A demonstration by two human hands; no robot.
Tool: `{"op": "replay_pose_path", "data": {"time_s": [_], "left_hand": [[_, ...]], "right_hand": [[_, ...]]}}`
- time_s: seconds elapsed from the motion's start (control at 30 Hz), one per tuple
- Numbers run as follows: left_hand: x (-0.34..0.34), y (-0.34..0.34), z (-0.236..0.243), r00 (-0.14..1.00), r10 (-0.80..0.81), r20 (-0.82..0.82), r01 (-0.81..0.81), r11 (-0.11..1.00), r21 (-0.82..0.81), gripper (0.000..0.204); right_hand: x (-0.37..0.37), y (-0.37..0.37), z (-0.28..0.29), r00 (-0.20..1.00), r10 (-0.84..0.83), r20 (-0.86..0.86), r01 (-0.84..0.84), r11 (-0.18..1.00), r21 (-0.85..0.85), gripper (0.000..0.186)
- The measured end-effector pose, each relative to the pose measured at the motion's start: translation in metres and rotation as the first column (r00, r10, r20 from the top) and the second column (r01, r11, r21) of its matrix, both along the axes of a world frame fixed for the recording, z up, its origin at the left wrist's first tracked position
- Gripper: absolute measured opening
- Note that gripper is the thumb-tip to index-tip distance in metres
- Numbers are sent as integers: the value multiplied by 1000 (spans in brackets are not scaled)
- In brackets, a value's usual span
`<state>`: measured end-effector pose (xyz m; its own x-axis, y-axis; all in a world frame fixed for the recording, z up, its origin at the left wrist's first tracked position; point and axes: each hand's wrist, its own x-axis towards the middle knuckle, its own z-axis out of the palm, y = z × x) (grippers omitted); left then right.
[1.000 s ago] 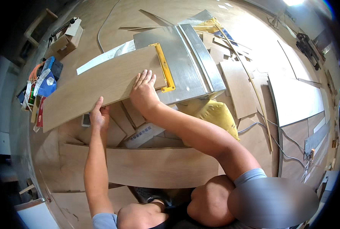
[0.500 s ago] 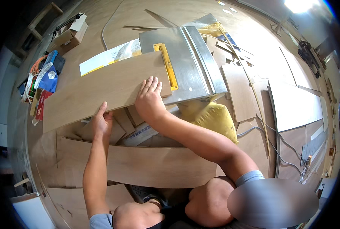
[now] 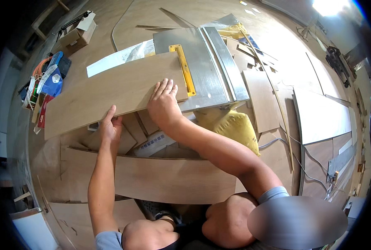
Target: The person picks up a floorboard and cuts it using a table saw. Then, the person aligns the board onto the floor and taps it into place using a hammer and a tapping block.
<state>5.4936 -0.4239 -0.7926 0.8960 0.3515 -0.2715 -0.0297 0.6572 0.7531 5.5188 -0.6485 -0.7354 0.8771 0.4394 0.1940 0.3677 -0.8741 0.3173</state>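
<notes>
Our right hand [image 3: 164, 103] is lying palm-down on the flat brown board [image 3: 106, 91] near its right end, fingers stretched and nearly side by side, pressing and wrapping around nothing. Lower and to its left, our left hand [image 3: 111, 125] is clamping the board's near edge, thumb showing on top, the other fingers curling underneath and mostly hidden. Beyond both hands the board is spanning leftward, its right end resting on the grey metal table [image 3: 206, 85] and its left end reaching well past the left hand. For good handling, we are judging that the right palm should be pressing evenly, the left hand should be bearing its side level, and all fingertips should be resting clear of the yellow insert [image 3: 186, 74], which is sitting just right of the right fingertips. Whether the board is overlapping that insert, we are not managing to tell. Its face is looking smooth, matt and wood-like, its edges thin and straight. Farther right of the right hand, long metal grooves [image 3: 217, 60] are gleaming; lower right, a plump yellow sack [image 3: 233, 129] is bulging with soft creases
</notes>
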Motion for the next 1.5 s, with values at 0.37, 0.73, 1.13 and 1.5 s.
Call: {"op": "replay_pose_path", "data": {"time_s": [0.37, 0.73, 1.13, 1.5], "left_hand": [[-18, -9, 10, 1000, 11, 21, -11, 1000, 2, 40], [-30, -8, 12, 999, 9, -50, -8, 999, 38, 31], [-5, -10, 13, 999, 35, -5, -35, 999, -18, 38], [-15, -7, 14, 1000, 27, 6, -27, 999, -25, 43]], "right_hand": [[-15, -3, 2, 999, 15, 38, -15, 1000, 12, 53], [-27, -4, 6, 999, 34, 25, -33, 999, -32, 53], [-2, 3, 3, 1000, -14, 26, 14, 1000, -8, 52], [-16, -1, 7, 1000, 2, 25, -3, 1000, 30, 53]]}}
